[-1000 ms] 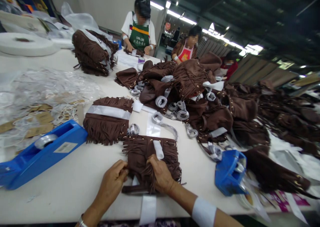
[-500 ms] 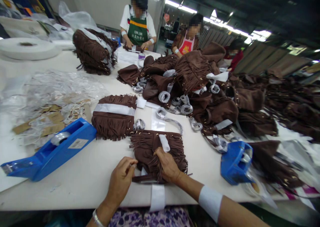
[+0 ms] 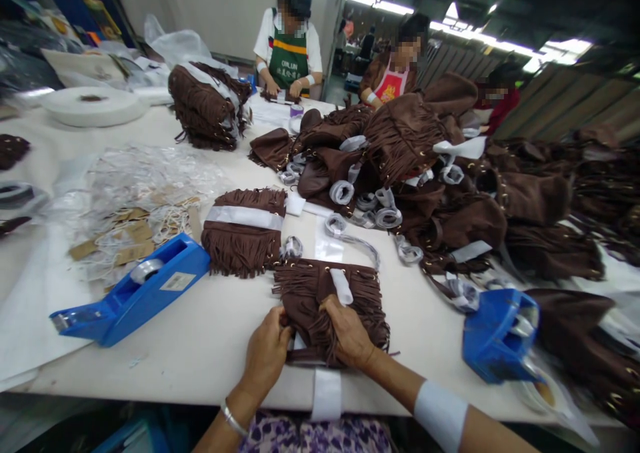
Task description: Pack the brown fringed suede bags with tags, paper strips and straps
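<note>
A brown fringed bag lies flat before me at the table's front, gold eyelets along its far edge. My right hand rests on its middle with fingers curled into the fringe. At the bag's left edge, my left hand pinches its brown material; the fingertips are partly hidden. A white wrapped tab shows on top of the bag. From beneath it, a white strip hangs over the table edge. Just beyond lies another fringed bag with a white band around it.
Blue tape dispensers stand left and right. Brown tags and clear plastic lie at left. A heap of brown bags fills the right. Behind are a white roll and co-workers, one in a green apron.
My left hand has moved in to the bag's left edge, where its fingers now touch the material. My right hand stays on the fringe. The view has turned slightly left.
</note>
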A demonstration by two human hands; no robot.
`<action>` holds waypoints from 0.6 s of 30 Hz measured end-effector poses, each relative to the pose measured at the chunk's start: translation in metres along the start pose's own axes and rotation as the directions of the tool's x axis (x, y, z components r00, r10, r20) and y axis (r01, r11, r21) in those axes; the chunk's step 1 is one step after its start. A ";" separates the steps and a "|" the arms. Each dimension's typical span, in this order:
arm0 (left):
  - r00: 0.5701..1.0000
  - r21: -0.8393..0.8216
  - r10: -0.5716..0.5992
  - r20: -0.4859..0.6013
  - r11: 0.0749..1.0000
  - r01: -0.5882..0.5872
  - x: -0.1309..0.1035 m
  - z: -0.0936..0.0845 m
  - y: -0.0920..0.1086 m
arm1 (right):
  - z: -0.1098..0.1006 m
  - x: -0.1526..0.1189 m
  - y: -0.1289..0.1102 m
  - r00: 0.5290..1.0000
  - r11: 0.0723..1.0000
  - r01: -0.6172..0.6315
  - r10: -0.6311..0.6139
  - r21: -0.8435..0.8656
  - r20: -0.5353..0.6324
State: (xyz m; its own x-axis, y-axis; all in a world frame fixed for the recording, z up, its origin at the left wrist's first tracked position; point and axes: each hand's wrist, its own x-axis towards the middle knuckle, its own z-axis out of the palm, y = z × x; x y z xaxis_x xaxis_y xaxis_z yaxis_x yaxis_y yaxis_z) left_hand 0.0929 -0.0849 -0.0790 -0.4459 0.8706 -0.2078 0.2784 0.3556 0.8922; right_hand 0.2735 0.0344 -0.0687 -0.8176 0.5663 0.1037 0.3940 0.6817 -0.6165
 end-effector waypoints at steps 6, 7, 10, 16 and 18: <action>0.985 -0.175 -0.087 0.152 0.978 0.113 0.010 -0.011 0.002 | -0.002 0.000 0.001 1.000 1.000 -0.014 0.014 0.012 0.010; 0.981 -0.200 -0.102 0.166 0.971 0.135 0.012 -0.011 0.002 | -0.001 0.000 0.001 1.000 1.000 -0.016 0.016 0.013 0.011; 0.970 -0.253 -0.150 0.191 0.947 0.196 0.017 -0.011 0.000 | -0.002 0.000 0.001 1.000 1.000 -0.022 0.022 0.016 0.011; 0.941 -0.310 -0.211 0.265 0.905 0.290 0.022 -0.015 -0.001 | -0.005 0.001 0.000 1.000 1.000 -0.021 0.021 0.021 0.011; 0.923 -0.322 -0.208 0.324 0.893 0.315 0.024 -0.020 0.002 | -0.005 0.001 -0.001 1.000 0.999 -0.027 0.027 0.019 0.009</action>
State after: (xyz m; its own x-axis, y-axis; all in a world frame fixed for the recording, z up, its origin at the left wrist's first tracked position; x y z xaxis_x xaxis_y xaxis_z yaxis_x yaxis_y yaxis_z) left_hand 0.0657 -0.0707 -0.0742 -0.1942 0.8395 -0.5075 -0.1658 0.4818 0.8604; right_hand 0.2741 0.0371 -0.0643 -0.8107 0.5801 0.0797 0.4080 0.6572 -0.6337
